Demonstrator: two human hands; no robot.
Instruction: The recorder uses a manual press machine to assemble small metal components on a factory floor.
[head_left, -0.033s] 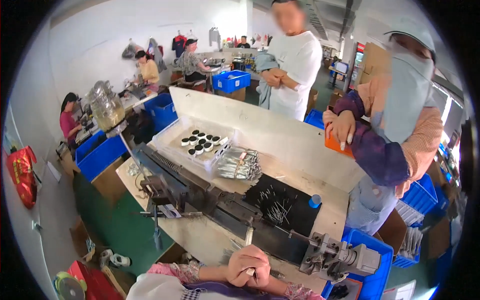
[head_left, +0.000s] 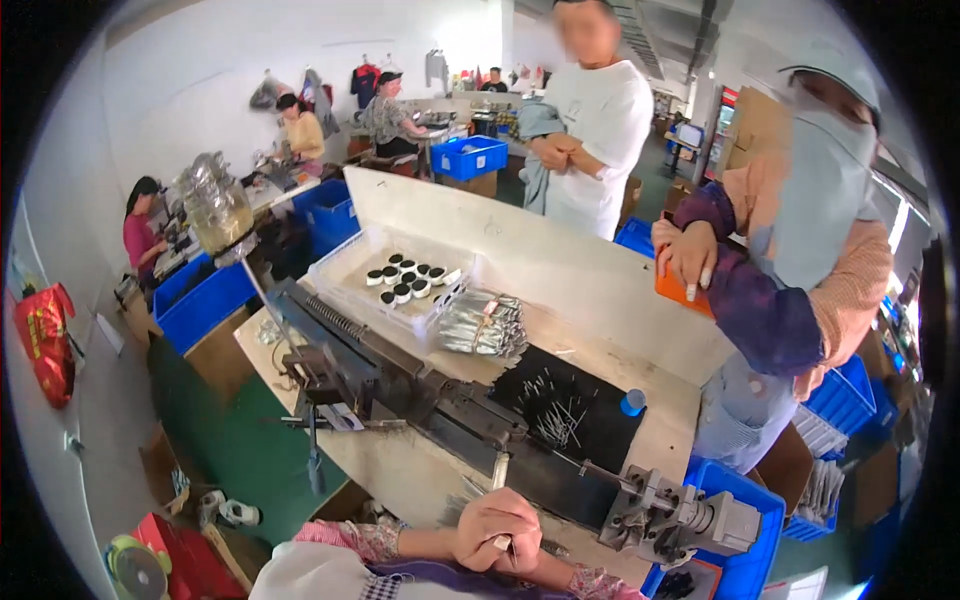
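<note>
My left hand (head_left: 490, 522) and my right hand (head_left: 528, 562) are pressed together at the near edge of the worktable (head_left: 400, 470), fingers curled shut. The left hand lies over the right, which is mostly hidden. A small pale bit shows between the fingers; I cannot tell what it is. Just beyond the hands a long dark metal machine (head_left: 420, 395) runs slantwise across the table, ending in a grey motor block (head_left: 680, 520). Behind it lies a black mat with loose metal pins (head_left: 565, 410).
A white tray (head_left: 345, 270) holds black round parts, with a bundle of silver packets (head_left: 485, 325) and a small blue cap (head_left: 632, 402) nearby. A masked person (head_left: 800, 260) and a person in white (head_left: 595, 130) stand across the table. Blue bins (head_left: 745, 570) sit right and left.
</note>
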